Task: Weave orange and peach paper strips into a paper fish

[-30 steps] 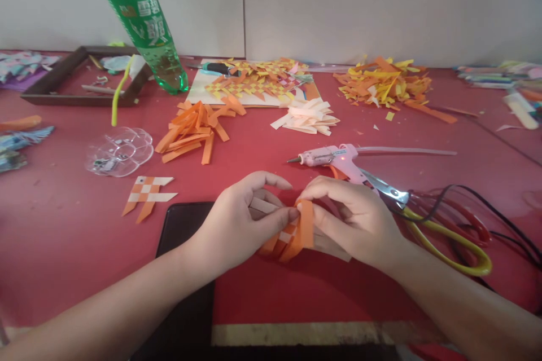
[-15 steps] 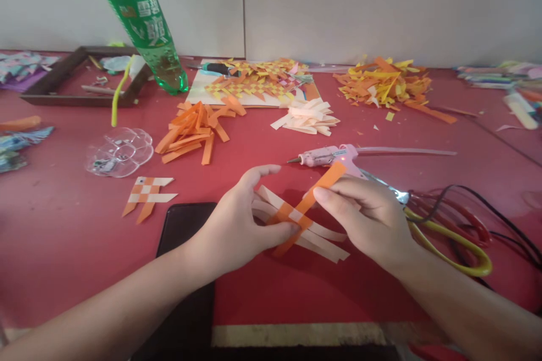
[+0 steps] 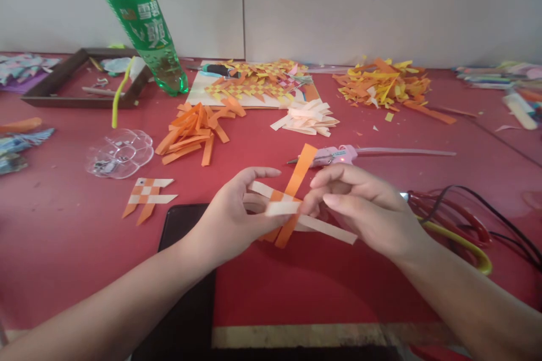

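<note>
Above the red tabletop point(image 3: 330, 299), the left hand point(image 3: 231, 208) clamps its fingers on the woven paper point(image 3: 283, 207); whether the right hand point(image 3: 368, 203), at its edge, also grips, I cannot tell. It seems light, bendable, easily creased; better to hold the middle than the loose ends point(image 3: 334, 230)

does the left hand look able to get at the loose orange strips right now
Probably yes: only red table shows between the left hand and the loose orange strips, though it holds the woven paper piece.

craft workshop, seemingly: glue gun point(image 3: 339, 154), paper strips point(image 3: 301, 170)
</note>
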A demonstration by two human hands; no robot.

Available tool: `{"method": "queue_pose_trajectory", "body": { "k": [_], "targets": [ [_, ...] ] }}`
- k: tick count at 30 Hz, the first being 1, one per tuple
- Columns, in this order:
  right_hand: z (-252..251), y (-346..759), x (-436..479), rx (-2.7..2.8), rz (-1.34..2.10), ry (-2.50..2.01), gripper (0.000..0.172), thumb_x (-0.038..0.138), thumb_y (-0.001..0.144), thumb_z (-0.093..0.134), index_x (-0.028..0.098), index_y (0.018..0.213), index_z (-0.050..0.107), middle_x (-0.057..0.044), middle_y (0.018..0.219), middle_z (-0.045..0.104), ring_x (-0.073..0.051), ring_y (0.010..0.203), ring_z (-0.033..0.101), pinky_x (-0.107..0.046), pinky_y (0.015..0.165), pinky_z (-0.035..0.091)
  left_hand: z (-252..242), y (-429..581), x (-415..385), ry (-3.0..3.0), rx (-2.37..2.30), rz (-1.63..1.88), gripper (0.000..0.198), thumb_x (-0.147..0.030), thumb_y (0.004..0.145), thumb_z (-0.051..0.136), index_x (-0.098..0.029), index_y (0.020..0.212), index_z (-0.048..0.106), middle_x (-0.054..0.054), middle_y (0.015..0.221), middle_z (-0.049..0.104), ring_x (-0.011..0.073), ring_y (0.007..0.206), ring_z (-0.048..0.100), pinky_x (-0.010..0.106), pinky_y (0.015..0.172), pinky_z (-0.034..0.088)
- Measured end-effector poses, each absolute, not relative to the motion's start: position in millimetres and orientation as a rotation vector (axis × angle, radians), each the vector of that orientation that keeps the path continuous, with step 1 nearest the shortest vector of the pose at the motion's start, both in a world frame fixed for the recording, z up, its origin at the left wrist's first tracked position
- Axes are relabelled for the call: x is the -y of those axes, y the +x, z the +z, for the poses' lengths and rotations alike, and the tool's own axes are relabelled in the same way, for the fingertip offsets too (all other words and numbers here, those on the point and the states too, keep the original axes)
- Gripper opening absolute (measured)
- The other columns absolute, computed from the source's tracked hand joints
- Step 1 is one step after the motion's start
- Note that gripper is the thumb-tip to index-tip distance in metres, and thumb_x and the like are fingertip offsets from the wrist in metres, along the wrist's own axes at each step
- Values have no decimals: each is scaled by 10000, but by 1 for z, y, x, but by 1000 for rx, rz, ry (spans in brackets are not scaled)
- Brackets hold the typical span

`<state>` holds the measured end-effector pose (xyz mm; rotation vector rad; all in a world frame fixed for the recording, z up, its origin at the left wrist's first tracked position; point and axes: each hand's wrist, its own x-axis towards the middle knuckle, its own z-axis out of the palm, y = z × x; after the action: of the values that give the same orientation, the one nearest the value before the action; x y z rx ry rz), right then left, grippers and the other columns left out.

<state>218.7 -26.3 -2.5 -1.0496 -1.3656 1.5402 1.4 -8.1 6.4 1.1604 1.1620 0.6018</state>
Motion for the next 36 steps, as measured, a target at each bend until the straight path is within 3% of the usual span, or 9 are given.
{"method": "queue_pose_trajectory", "body": {
  "k": [3,7,12,15,19,25,29,36],
  "targets": [
    [3,212,26,1440,1423,-1120,55,217,850,671,214,890,633,-8,807,664,-114,739,656,-222,656,564,7,2,8,1118,-1135,602,568,-272,696,791,-211,1209,555,-44,668,648,120,572,631,185,501,447],
    [4,206,26,1447,1363,-1222,187,281,781,759,207,834,596,26,745,580,-81,632,596,-176,551,532,4,1,9,1088,-1072,573,554,-296,733,785,-228,1219,527,-28,712,689,118,601,653,194,549,491],
    [5,208,24,1559,1379,-1367,215,402,814,712,198,844,651,9,723,623,-87,609,585,-178,511,491,4,-1,10,1117,-1114,545,520,-319,749,787,-253,1207,550,-48,649,686,108,557,639,197,538,481],
    [9,210,23,1734,1304,-1423,236,419,855,650,200,788,708,16,623,610,-76,534,526,-190,471,426,5,-1,10,1132,-1098,537,515,-324,754,790,-256,1202,544,-12,754,755,133,649,698,200,569,502],
    [10,212,24,1792,1134,-1470,231,403,853,645,204,761,718,24,562,590,-85,514,502,-219,471,393,5,1,10,1101,-981,629,488,-340,720,828,-235,1110,555,18,905,790,156,822,740,204,686,546],
    [9,211,26,1775,1107,-1440,238,421,840,655,203,780,731,3,640,657,-101,552,555,-225,499,435,0,-1,9,1090,-1027,820,247,-349,770,790,-187,905,661,0,782,772,100,676,706,152,580,506],
    [10,210,25,1813,1083,-1422,222,401,843,654,205,773,728,-3,662,672,-115,588,577,-237,524,449,3,1,9,1056,-1044,812,220,-337,752,804,-161,818,689,22,777,768,130,719,718,193,643,546],
    [8,212,25,1746,1185,-1414,250,400,861,633,178,761,690,8,592,609,-87,488,502,-229,449,408,7,1,9,1041,-1078,785,210,-296,694,847,-165,774,704,22,770,771,164,728,732,244,695,587]
  ]
}}
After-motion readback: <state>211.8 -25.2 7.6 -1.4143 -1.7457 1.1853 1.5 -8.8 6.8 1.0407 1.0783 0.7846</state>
